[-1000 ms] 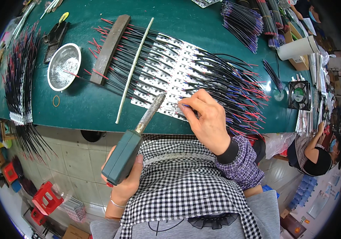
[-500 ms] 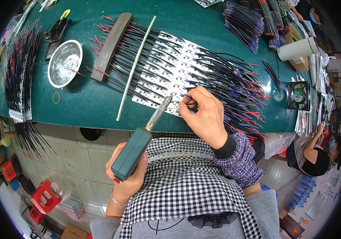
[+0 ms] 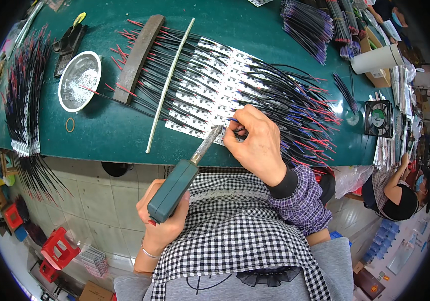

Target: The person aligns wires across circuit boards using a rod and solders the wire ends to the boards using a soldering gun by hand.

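Note:
My left hand [image 3: 163, 237] is wrapped around the boxy green handle of a soldering iron [image 3: 173, 190]. Its metal shaft slants up and to the right, with the tip at the near edge of a white perforated sheet of small boards [image 3: 226, 93]. Close to the tip, my right hand [image 3: 257, 143] pinches a thin dark wire [image 3: 234, 120] over the sheet; its fingertips partly hide the wire. Rows of black wires [image 3: 187, 98] with red ends run left off the sheet. Another dense fan of wires [image 3: 300, 113], red- and blue-ended, spreads to the right.
A dark bar [image 3: 139, 57] and a pale rod [image 3: 170, 83] lie across the left wires. Beyond them are a white bowl [image 3: 64, 95], a black iron stand [image 3: 69, 45] and a wired bundle [image 3: 24, 95]. At right stand a small fan [image 3: 377, 119] and a white cylinder [image 3: 377, 59]; a co-worker [image 3: 400, 195] sits beyond.
My left hand has shifted slightly right and up with the soldering iron, and the tip is slightly lower and closer to my right fingers. My right hand has barely moved.

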Motion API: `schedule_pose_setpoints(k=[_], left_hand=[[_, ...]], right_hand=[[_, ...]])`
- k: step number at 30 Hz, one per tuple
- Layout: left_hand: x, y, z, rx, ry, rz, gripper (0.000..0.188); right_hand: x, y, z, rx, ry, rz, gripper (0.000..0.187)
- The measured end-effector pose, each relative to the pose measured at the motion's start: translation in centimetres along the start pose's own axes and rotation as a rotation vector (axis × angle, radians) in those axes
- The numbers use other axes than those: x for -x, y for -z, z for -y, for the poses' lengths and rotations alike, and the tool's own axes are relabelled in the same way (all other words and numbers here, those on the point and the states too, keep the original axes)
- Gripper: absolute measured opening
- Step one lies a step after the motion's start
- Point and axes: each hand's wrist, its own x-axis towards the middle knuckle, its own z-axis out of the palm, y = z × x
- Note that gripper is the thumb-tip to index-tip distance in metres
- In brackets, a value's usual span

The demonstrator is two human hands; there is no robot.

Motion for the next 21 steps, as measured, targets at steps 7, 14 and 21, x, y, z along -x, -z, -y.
schedule_pose_setpoints(k=[7, 14, 21], left_hand=[[-0.2, 0.0, -0.2, -0.059, -0.019, 0.01, 0.013], [0.1, 0.1, -0.1, -0.021, -0.006, -0.006, 0.013], [1.3, 0.4, 0.9, 0.019, 0.064, -0.092, 0.017]], right_hand=[[-0.1, 0.1, -0.1, 0.063, 0.05, -0.003, 0.011], [-0.2, 0.2, -0.1, 0.072, 0.05, 0.003, 0.012], [-0.5, 0.5, -0.2, 0.089, 0.047, 0.045, 0.011]])
